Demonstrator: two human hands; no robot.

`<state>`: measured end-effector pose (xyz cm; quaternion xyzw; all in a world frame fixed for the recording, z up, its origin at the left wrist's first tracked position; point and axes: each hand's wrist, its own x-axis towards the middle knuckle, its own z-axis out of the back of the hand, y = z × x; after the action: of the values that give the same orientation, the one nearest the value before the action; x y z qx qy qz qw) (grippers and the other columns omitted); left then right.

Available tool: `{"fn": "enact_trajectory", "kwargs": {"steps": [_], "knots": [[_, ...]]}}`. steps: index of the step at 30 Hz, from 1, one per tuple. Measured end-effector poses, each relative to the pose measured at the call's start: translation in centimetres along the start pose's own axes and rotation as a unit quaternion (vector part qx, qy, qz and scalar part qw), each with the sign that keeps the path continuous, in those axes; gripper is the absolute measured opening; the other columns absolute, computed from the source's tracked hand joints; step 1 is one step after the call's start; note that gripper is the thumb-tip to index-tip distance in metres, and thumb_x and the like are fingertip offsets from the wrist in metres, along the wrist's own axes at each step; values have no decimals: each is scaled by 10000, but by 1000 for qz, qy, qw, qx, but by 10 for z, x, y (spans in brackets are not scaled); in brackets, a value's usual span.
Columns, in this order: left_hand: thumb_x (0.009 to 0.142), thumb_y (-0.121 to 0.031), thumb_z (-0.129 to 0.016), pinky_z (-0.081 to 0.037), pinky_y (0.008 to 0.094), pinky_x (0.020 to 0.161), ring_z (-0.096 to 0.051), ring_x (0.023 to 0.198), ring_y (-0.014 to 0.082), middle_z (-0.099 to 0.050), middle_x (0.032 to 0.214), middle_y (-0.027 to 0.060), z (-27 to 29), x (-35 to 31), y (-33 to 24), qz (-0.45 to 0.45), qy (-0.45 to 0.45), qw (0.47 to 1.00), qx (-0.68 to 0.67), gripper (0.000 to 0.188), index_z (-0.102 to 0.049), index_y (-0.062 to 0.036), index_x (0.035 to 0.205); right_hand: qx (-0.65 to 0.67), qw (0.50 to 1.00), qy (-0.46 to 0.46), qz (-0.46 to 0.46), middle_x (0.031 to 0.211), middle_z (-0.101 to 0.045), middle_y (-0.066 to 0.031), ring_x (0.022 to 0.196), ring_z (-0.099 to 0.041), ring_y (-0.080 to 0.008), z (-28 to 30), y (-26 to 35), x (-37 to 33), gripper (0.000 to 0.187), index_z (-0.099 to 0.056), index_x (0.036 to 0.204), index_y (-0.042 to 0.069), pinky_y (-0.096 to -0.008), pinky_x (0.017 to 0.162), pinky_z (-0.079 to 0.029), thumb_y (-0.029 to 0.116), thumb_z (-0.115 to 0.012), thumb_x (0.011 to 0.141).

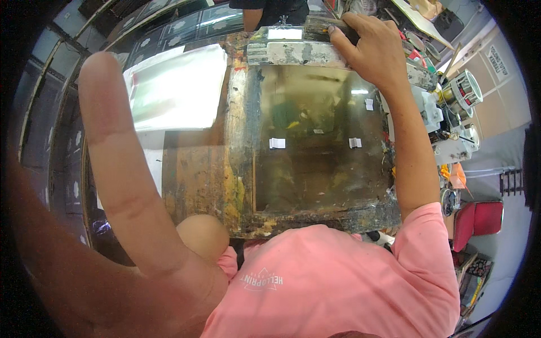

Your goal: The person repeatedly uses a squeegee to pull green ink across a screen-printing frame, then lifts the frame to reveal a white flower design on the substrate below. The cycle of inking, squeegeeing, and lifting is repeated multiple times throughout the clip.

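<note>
Your right hand [376,48] curls fingers over dark bar [316,27], apparently steadying it; left hand [160,265] raised, one finger extended, others cannot tell.

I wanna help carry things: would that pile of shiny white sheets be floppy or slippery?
The white sheets would probably flop, since they look thin. The top one may be slippery because it shines. The pile might slide apart, as its edges look uneven.

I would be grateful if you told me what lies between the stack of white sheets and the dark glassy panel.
In the head view, a paint-stained strip lies between the stack of white sheets and the dark glassy panel.
</note>
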<state>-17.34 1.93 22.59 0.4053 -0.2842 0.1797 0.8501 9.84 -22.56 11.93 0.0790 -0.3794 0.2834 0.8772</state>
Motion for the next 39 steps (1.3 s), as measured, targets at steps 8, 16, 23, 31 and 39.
{"fn": "enact_trajectory", "kwargs": {"steps": [8,16,23,31,39], "knots": [[957,-256,-703,-519,377,971,-631,1034,230,-636,1173,116,-40,-6,-9,0,-231,690,-686,317,-577,-143,1225,-4,1000,-13,17,966,-754,-177,935,-697,-363,-4,-4,1,433,-765,1104,48,-459,903,-468,441,-668,949],[1091,-225,-610,-539,343,894,-668,908,176,-696,1045,98,-112,2,-28,58,-383,489,-781,178,-672,-60,1066,-11,1000,10,-5,1032,-758,-168,944,-696,-367,-3,-5,2,452,-763,1133,52,-455,885,-468,458,-662,962],[1089,-297,-649,-493,379,793,-628,847,222,-711,934,73,-295,2,-132,73,35,718,-691,326,-700,-15,934,-5,1000,12,-19,1111,-767,-176,989,-700,-368,-2,-7,11,437,-765,1144,59,-428,946,-464,452,-647,994],[1119,-517,-400,-79,667,1290,-371,1549,441,-467,1647,204,-372,-37,-197,-48,177,891,-416,646,-546,-57,1548,5,999,45,-28,1024,-750,-209,954,-691,-398,2,-14,30,476,-758,1107,47,-465,893,-461,481,-609,981],[1151,-400,-340,-159,661,1279,-599,1325,390,-683,1380,190,-354,-10,-180,51,209,819,-532,533,-693,-55,1349,21,999,26,-37,1006,-737,-214,923,-661,-400,3,-11,32,453,-737,1085,18,-448,885,-453,444,-622,984]]}}
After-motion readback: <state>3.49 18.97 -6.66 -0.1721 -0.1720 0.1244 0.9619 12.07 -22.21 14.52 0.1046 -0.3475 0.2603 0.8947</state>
